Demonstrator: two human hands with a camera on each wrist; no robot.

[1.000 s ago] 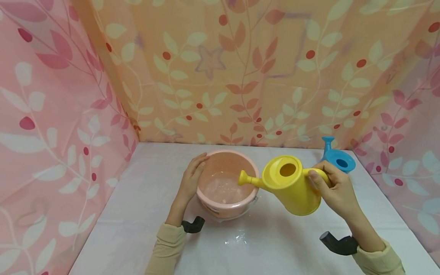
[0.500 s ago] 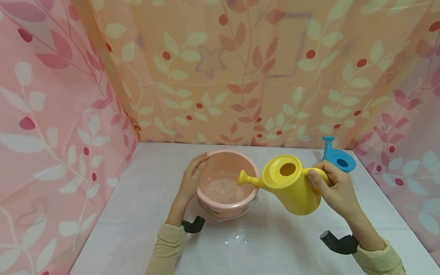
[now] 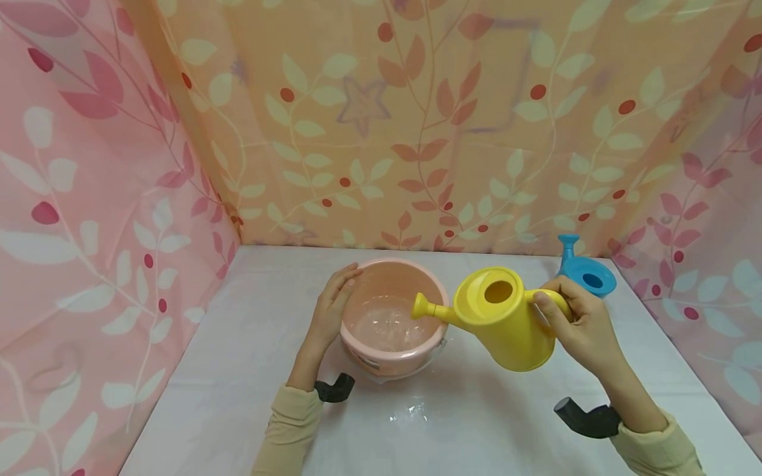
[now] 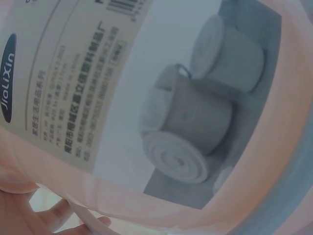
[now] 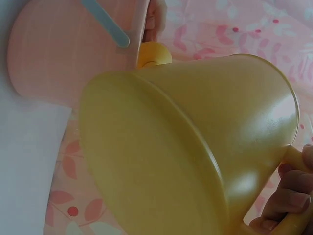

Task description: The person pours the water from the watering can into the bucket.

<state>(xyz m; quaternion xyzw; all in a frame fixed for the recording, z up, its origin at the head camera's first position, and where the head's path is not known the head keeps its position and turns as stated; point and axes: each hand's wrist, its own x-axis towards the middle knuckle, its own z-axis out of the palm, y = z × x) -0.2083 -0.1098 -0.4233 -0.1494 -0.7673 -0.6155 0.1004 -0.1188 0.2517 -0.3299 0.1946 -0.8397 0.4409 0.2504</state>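
In the head view, a pink bucket (image 3: pixel 395 356) stands on the table with rippling water (image 3: pixel 389 327) inside it. My left hand (image 3: pixel 327 311) rests against the bucket's left side, fingertips at the rim. Up close, the left wrist view shows the bucket's printed label (image 4: pixel 195 107). My right hand (image 3: pixel 580 324) grips the handle of a yellow watering can (image 3: pixel 518 337). The can is held tilted to the left, its spout (image 3: pixel 424 307) reaching over the bucket's right rim. From below, the right wrist view shows the can's round base (image 5: pixel 146 152).
A blue watering can (image 3: pixel 586 276) stands at the back right, behind the right hand. Some wet spots (image 3: pixel 411 414) glisten on the white table (image 3: pixel 476 430) in front of the bucket. Patterned cloth walls (image 3: pixel 369 165) enclose the back and both sides.
The water's ripples in the bucket shift from frame to frame. Both hands, the bucket and the yellow can stay almost in place.
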